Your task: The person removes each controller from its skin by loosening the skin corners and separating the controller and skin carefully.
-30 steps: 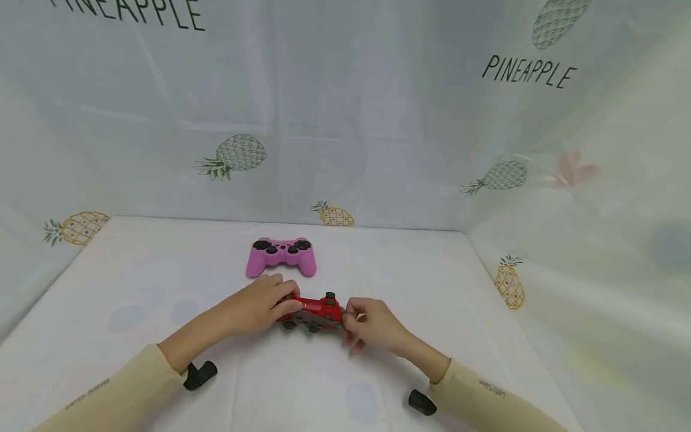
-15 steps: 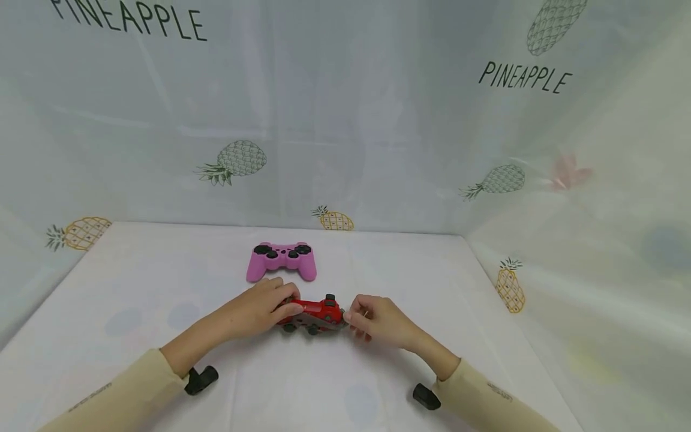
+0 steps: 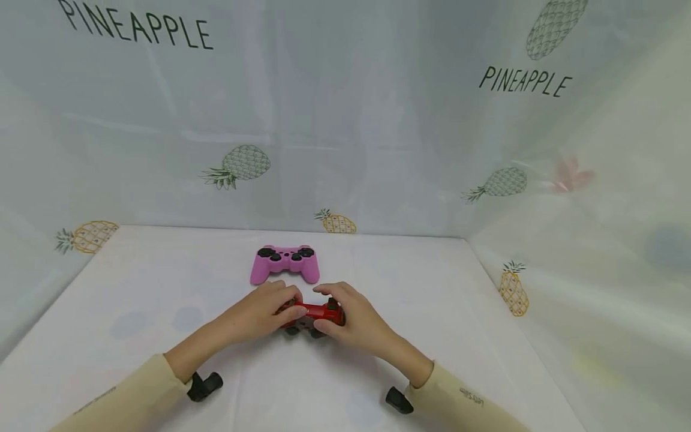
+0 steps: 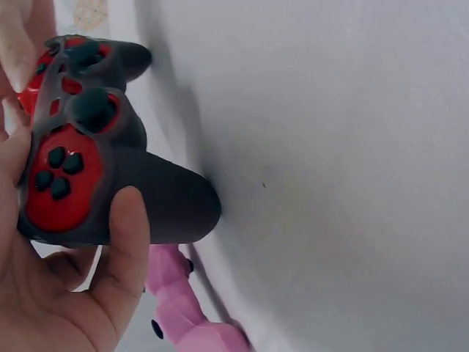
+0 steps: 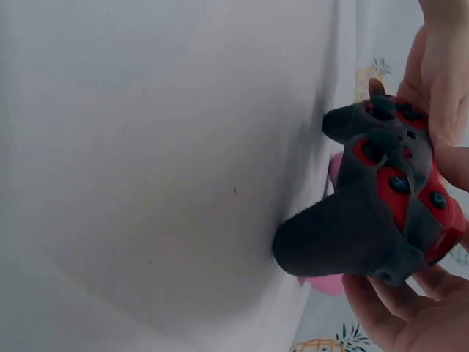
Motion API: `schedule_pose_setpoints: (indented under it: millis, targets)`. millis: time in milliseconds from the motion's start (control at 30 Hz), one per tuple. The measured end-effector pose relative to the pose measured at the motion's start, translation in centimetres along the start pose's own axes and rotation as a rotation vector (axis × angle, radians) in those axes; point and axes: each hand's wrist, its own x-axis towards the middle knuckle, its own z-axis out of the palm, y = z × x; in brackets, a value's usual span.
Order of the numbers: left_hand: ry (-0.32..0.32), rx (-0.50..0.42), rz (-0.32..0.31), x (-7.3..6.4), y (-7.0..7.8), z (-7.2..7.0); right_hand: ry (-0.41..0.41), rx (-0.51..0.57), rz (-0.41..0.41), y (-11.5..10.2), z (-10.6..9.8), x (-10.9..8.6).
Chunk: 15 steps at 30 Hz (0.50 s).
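A red game controller (image 3: pixel 315 311) with dark buttons is held up between both hands, a little over the table. A dark grey, flexible-looking cover (image 4: pixel 161 192) wraps its handles and part of its face. In the right wrist view the cover lies askew across the face buttons, with red shell (image 5: pixel 444 238) bare at the edge. My left hand (image 3: pixel 266 310) grips the left end, one finger against the handle in the left wrist view. My right hand (image 3: pixel 356 318) holds the right end, thumb in front and index finger raised. Fingers behind the controller are partly hidden.
A pink game controller (image 3: pixel 285 259) lies on the white table (image 3: pixel 410 288) just beyond the hands. A pineapple-printed curtain (image 3: pixel 367 132) hangs behind the table and along its right side. Black devices (image 3: pixel 399 400) sit at both wrists.
My right hand has moved left from the controller's right tip, where its fingers pinched, and now reaches around that end. The left hand keeps its grip. The head view has tilted slightly upward.
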Motion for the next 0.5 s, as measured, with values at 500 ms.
schedule_pose_setpoints:
  millis: [500]
  targets:
    - [-0.043, -0.126, 0.093, -0.7, -1.5, -0.8, -0.048, 0.016, 0.024, 0.6, 1.5, 0.0]
